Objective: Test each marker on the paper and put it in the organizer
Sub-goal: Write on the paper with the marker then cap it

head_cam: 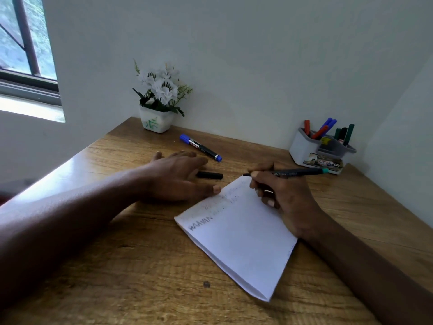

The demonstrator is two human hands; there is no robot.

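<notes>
Head view suggests the job is well along: several markers [319, 132] stand in the organizer [302, 148] at the far right of the desk [140, 266], and scribbles [200, 225] mark the paper [241, 240]. The right hand [281, 195] has its grip clamped on a green-ended marker [297, 171], tip at the paper's far edge. Its black cap [209, 175] lies beside the left hand [178, 177], which rests flat, fingers apart. 1 capped blue marker [200, 147] likely remains to be tested.

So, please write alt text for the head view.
A right hand holds a black marker, tip at the far corner of a white paper on a wooden table; the left hand lies flat beside it. A black cap, a blue marker and a filled organizer are behind.
</notes>
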